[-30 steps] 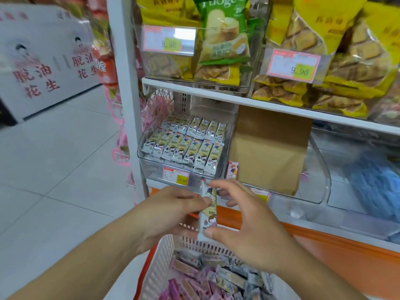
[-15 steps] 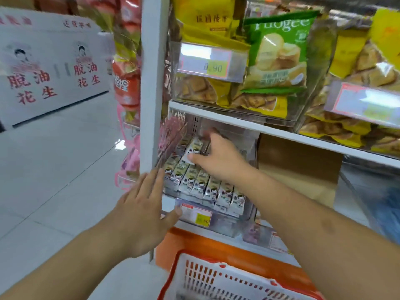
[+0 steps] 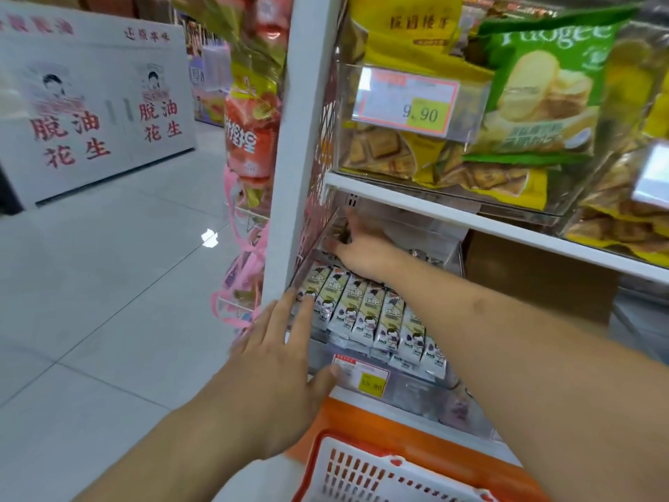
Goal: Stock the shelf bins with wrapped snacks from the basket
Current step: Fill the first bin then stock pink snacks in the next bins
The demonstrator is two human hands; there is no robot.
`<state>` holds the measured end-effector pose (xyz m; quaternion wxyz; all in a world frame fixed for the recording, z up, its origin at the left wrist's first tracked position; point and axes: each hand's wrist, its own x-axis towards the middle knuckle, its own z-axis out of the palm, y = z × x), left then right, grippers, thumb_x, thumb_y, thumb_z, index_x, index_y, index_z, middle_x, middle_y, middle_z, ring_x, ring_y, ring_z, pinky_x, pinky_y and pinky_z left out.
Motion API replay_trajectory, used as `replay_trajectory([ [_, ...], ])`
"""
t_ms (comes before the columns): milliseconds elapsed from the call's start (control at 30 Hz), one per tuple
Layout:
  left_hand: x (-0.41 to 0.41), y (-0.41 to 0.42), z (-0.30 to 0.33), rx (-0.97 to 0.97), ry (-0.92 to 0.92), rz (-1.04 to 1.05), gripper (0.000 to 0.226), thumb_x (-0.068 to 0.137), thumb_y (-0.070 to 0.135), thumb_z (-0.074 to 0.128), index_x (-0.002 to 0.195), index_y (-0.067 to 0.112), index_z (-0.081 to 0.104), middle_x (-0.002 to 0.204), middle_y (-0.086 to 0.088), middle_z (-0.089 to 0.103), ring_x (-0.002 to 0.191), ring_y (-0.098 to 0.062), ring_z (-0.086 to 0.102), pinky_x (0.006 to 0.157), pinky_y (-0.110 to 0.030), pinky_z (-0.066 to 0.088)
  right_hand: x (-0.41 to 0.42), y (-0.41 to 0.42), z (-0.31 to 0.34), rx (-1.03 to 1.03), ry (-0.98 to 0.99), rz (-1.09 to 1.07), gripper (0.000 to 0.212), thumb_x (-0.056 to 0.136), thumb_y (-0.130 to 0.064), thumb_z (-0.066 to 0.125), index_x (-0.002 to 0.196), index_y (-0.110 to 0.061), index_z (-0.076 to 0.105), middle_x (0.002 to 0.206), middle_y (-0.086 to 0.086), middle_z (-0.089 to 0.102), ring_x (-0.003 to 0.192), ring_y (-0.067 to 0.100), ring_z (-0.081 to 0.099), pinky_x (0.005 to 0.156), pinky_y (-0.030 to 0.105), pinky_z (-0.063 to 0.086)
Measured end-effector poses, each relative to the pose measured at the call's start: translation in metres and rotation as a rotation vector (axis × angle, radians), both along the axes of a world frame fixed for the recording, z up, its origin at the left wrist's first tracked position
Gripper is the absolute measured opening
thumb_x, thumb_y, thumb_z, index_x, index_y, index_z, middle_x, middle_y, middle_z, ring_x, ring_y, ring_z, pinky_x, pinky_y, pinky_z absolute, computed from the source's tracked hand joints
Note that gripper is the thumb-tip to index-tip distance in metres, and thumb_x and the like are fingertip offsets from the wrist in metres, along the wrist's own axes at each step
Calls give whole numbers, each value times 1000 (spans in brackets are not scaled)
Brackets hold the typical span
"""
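1. Wrapped snacks (image 3: 365, 313) lie in neat rows in the clear shelf bin (image 3: 416, 387) on the lower shelf, their narrow packets side by side with the printed faces up.
2. We see the right hand (image 3: 362, 248) reaching deep into the back left of that bin, under the white shelf board (image 3: 470, 215); its fingers curl down among the rear packets, but we cannot tell whether they pinch a packet or only press on it.
3. We see the left hand (image 3: 278, 371) spread flat with straight fingers, holding nothing; its fingertips touch the front left corner of the bin beside the first packets, and its thumb lies against the bin's front wall, just beside the price tag (image 3: 364, 375).
4. The basket (image 3: 380, 472), white with an orange rim, sits below the bin at the bottom edge of the view; only its rim and slotted wall show, so we cannot see what it holds.
5. On the shelf above, we see yellow biscuit bags (image 3: 481, 175) and a green bag (image 3: 543, 85) in another clear bin, which carries a tag reading 9.90 (image 3: 409, 99).
6. To the left of the white upright (image 3: 300, 139) hang red and pink packets (image 3: 249, 135), and beyond them stands a white board with red characters (image 3: 90, 114) on a pale tiled floor (image 3: 90, 302).
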<state>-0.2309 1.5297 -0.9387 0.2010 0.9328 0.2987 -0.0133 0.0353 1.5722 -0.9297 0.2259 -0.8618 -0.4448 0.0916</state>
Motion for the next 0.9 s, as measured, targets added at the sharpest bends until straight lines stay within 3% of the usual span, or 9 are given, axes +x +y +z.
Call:
replay_trajectory([
  [100, -2, -3, 3, -7, -49, 7, 87, 99, 71, 29, 160, 35, -23, 169, 13, -24, 159, -19, -14, 130, -48, 11, -12, -19, 11, 54, 7, 32, 82, 93, -61, 63, 160, -36, 23, 160, 5, 45, 138, 34, 51, 103, 39, 51],
  [233, -4, -16, 9, -4, -173, -19, 72, 103, 62, 36, 162, 35, 6, 168, 12, 2, 157, -17, 5, 128, -42, 21, -44, -76, 29, 88, -3, 87, 74, 105, -50, 53, 167, -27, 19, 156, 10, 50, 114, 20, 61, 99, 34, 47],
  [333, -8, -35, 16, -67, -207, -76, 60, 103, 60, 40, 156, 31, 34, 157, 11, 30, 145, -13, 31, 120, -36, 35, -76, -136, 30, 182, 31, 155, 59, 108, -48, 49, 162, -31, 32, 166, -6, 38, 148, 15, 40, 120, 38, 36],
  [433, -13, -52, 15, -171, -145, -121, 42, 102, 55, 49, 134, 30, 60, 134, 8, 60, 118, -12, 58, 103, -34, 49, -115, -208, 17, 218, 100, 204, 46, 109, -43, 50, 154, -35, 44, 156, -14, 47, 140, 4, 43, 111, 26, 38],
  [500, -13, -61, 5, -158, -77, -127, 35, 101, 54, 52, 119, 27, 65, 120, 4, 68, 105, -15, 64, 93, -33, 52, -135, -249, -6, 182, 155, 199, 42, 108, -40, 52, 149, -35, 48, 149, -15, 52, 135, 1, 47, 109, 26, 41],
  [567, -13, -70, -15, -144, 14, -124, 36, 101, 52, 51, 116, 23, 66, 117, -2, 69, 104, -20, 64, 92, -33, 51, -146, -282, -43, 102, 234, 169, 42, 107, -41, 53, 148, -33, 49, 146, -13, 53, 131, 3, 51, 107, 30, 45],
  [633, -9, -78, -44, -157, 109, -108, 44, 104, 50, 48, 128, 16, 61, 130, -10, 64, 120, -27, 60, 99, -36, 49, -153, -308, -88, -33, 315, 135, 44, 108, -41, 53, 151, -32, 45, 151, -10, 50, 133, 6, 50, 111, 33, 44],
  [733, -9, -89, -99, -245, 184, 13, 57, 104, 49, 48, 146, 11, 41, 146, -20, 48, 131, -37, 52, 106, -45, 46, -156, -337, -161, -268, 404, 107, 55, 109, -43, 52, 159, -29, 35, 163, -6, 39, 142, 15, 46, 117, 36, 41],
  [900, -25, -108, -189, -417, 238, 312, 84, 105, 53, 43, 164, 9, 2, 167, -22, 17, 151, -43, 29, 122, -53, 28, -147, -347, -244, -484, 470, 54, 60, 109, -46, 48, 162, -26, 29, 166, 2, 34, 136, 21, 53, 112, 39, 47],
])
